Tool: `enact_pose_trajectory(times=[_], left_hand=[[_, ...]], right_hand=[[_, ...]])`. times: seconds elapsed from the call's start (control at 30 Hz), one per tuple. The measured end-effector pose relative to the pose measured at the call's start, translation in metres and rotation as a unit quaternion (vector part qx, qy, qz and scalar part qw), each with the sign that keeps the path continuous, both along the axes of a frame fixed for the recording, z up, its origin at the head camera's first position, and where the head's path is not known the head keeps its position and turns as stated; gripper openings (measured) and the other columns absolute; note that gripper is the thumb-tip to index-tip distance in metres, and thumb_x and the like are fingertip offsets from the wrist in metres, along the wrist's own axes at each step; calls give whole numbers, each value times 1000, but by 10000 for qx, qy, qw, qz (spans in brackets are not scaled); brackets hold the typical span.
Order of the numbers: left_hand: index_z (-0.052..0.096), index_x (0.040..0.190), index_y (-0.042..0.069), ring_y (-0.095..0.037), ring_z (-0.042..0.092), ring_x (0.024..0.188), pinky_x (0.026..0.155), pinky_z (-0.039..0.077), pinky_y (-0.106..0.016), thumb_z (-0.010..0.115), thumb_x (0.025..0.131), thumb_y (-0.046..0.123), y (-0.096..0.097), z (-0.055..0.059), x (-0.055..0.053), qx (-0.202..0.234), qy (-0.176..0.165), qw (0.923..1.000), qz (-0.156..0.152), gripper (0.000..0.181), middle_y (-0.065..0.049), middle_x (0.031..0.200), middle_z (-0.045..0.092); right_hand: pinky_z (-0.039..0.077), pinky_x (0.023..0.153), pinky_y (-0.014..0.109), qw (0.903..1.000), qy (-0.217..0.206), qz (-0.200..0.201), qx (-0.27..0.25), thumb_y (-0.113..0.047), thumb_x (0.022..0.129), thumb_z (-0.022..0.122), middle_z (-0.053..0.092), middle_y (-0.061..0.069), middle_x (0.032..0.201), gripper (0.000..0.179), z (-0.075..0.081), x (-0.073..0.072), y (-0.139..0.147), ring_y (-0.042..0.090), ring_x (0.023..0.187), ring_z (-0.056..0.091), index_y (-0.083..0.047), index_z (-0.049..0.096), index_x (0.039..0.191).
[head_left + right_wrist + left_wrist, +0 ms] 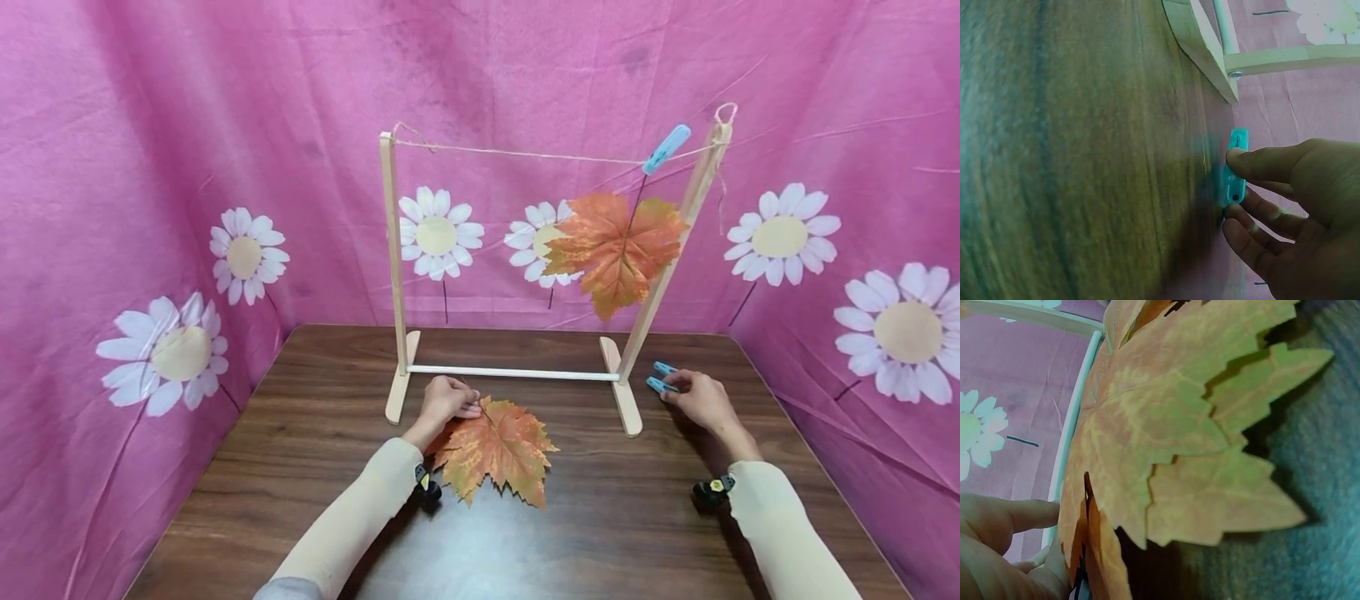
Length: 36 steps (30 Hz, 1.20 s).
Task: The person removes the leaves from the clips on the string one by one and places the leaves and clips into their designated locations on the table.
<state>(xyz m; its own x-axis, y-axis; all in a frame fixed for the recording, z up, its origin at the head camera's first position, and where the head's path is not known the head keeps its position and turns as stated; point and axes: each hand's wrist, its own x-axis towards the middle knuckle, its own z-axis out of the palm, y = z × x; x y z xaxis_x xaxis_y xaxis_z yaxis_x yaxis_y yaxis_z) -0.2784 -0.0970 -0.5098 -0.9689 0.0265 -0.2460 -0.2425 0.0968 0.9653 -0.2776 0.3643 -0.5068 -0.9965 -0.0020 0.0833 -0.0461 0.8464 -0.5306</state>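
My left hand (447,400) pinches the stem end of an orange-green artificial maple leaf (498,450) just above the table, in front of the rack. In the left wrist view the leaf (1147,419) shows overlapping layers; how many leaves there are, I cannot tell. To the right of the rack, my right hand (703,402) holds a blue clothespin (1236,169) between thumb and fingers, low at the tabletop. A second blue clothespin (663,367) lies just behind it. Another orange maple leaf (618,250) hangs by its stem from a blue clothespin (667,150) on the string.
A wooden rack (392,250) stands on the brown table (300,467), with a twine line (525,154) between its posts and a white rod (513,373) low across it. Pink cloth (315,100) printed with daisies surrounds the table's back and sides.
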Motion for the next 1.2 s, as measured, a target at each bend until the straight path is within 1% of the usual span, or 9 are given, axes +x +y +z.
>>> enact_pose_trajectory(times=[0.1,0.23,0.43,0.63,0.77,0.97,1.07,1.2], left_hand=[[69,103,-15,-18,77,62,64,69,-29,67,98,-7,0,-4,-1,-57,28,10000,-19,10,-29,88,78],[70,102,-13,-17,76,60,64,69,-29,68,98,-5,1,-7,-2,-19,17,10000,26,9,-29,89,78],[68,103,-14,-17,76,59,63,69,-30,69,98,-5,2,-7,-1,174,-52,9997,144,11,-30,92,78],[67,106,-14,-21,78,60,64,69,-32,69,99,-3,1,-7,-2,142,-29,9998,150,14,-28,87,77],[67,106,-15,-21,77,60,65,69,-32,68,99,-2,0,-7,-2,185,4,9997,156,15,-26,83,76],[66,103,-12,-16,74,54,61,69,-30,68,100,-1,-1,-7,-2,367,-14,9989,292,12,-19,74,74],[66,101,-11,-14,72,52,58,67,-28,67,100,0,-1,-6,-3,353,-14,9988,330,11,-14,70,72],[66,101,-10,-11,68,49,52,65,-27,67,101,3,-3,-3,-4,256,59,9988,405,13,-9,68,70]], right_hand=[[56,85,60,10000,29,6,59,-16,95,79,74,30,109,30,-3,0,1,47,101,70,3,72,116],[55,83,59,9999,82,-33,98,-17,94,80,74,28,103,31,-7,0,3,44,96,68,4,72,115],[55,83,61,9999,66,-89,93,-17,95,79,72,27,103,35,-9,-1,1,43,96,67,6,71,119],[54,81,61,9998,49,-141,129,-15,96,78,70,28,103,32,-7,-1,-1,42,94,65,6,70,118],[54,81,62,9997,46,-169,165,-15,97,77,68,29,105,31,-7,-1,-2,44,95,64,6,70,118],[54,81,62,9998,11,-179,123,-18,97,77,70,29,105,33,-6,-2,-3,45,96,65,6,70,119],[54,79,60,9998,-8,-191,93,-20,98,76,70,27,104,35,-5,-2,-4,43,95,65,6,70,121],[54,79,59,9998,91,-178,65,-18,99,74,68,29,107,34,-3,0,-5,43,96,64,7,70,121]])
